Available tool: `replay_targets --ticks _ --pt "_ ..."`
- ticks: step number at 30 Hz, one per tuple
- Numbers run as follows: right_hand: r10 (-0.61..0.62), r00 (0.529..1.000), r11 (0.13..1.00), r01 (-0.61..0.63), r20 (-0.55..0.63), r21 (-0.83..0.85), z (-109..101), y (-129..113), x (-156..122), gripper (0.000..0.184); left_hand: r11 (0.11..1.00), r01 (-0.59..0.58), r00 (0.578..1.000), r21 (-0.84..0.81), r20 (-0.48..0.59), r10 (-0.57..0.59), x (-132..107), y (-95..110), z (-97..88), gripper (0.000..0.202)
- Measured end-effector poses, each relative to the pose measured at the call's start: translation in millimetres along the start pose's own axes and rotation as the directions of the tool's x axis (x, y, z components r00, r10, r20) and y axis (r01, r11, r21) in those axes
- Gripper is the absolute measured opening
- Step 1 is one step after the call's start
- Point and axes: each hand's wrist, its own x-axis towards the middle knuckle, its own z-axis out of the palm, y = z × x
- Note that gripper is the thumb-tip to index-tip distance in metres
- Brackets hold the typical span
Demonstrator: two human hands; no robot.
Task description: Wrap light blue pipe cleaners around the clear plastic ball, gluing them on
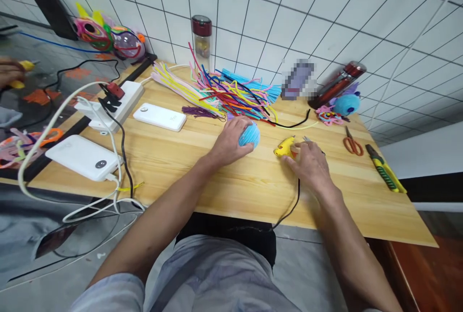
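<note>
My left hand is closed around a ball covered in light-blue fuzzy pipe cleaner, just above the table. A yellow hot glue gun lies beside my right hand, whose curled fingers and thumb are on its handle end. Its handle is mostly hidden behind the hand, and a black cord runs from there over the table edge. A small silvery tip shows by the right fingertips; what it belongs to is hidden. Behind the ball lies a pile of colourful pipe cleaners.
Scissors and a green-yellow utility knife lie at right. A red flask and a blue-ball craft figure stand behind. White power banks, a power strip and cables occupy the left. Another person's hand shows far left.
</note>
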Motion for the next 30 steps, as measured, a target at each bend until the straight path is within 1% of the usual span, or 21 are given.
replay_targets --ticks 2,4,7,10,13,17,19,21,23,25,26,28,30 --pt "-0.07 0.996 0.989 0.075 -0.047 0.127 -10.2 -18.9 3.3 0.05 1.0 -0.004 1.0 0.001 0.007 0.004 -0.3 0.0 0.9 0.052" --pt "-0.145 0.989 0.941 0.146 -0.027 0.305 -17.2 -44.1 10.1 0.049 1.0 0.006 1.0 0.004 -0.006 -0.006 -1.3 -0.5 2.8 0.054" --pt "-0.18 0.982 0.861 0.131 0.054 0.492 -16.6 -78.0 26.8 0.055 1.0 0.027 0.999 -0.004 -0.047 -0.027 -3.3 -1.0 6.3 0.056" --pt "-0.2 0.973 0.788 0.09 0.114 0.609 -6.2 -95.1 43.4 0.064 1.0 0.026 0.998 -0.013 -0.049 -0.027 -4.4 -0.6 8.3 0.057" --pt "-0.221 0.962 0.727 0.053 0.161 0.685 4.9 -97.7 51.3 0.067 1.0 0.005 1.0 0.001 -0.028 -0.005 -4.3 -0.1 9.7 0.062" --pt "-0.219 0.959 0.691 0.023 0.178 0.723 12.6 -93.5 49.5 0.063 0.999 -0.051 0.999 0.003 -0.002 0.051 -3.9 -0.9 13.3 0.074" --pt "-0.19 0.962 0.672 -0.019 0.197 0.741 14.1 -90.9 47.5 0.063 0.999 -0.048 0.999 0.0 0.004 0.048 -4.2 -2.1 14.8 0.08" --pt "-0.162 0.963 0.651 -0.06 0.216 0.756 14.7 -88.2 46.4 0.062 1.0 -0.02 1.0 -0.024 0.001 0.02 -4.7 -3.6 14.3 0.085" --pt "-0.139 0.964 0.634 -0.089 0.226 0.769 15.1 -85.1 46.2 0.06 0.996 0.045 0.999 -0.082 -0.016 -0.047 -5.2 -4.8 11.0 0.082" --pt "-0.125 0.963 0.616 -0.113 0.239 0.779 15.9 -81.5 46.6 0.056 0.975 0.162 0.984 -0.154 -0.044 -0.17 -5.9 -4.8 5.5 0.07" --pt "-0.118 0.963 0.611 -0.123 0.244 0.782 16.7 -79.4 47.0 0.054 0.954 0.235 0.968 -0.184 -0.047 -0.248 -6.3 -4.1 2.5 0.065" --pt "-0.101 0.964 0.611 -0.136 0.247 0.78 19.2 -75.2 48.0 0.051 0.904 0.364 0.929 -0.224 0.012 -0.37 -6.9 -1.7 -2.3 0.058" --pt "-0.072 0.967 0.619 -0.148 0.243 0.771 21.9 -71.2 49.2 0.049 0.863 0.44 0.897 -0.248 0.087 -0.433 -7.0 1.3 -4.7 0.052"
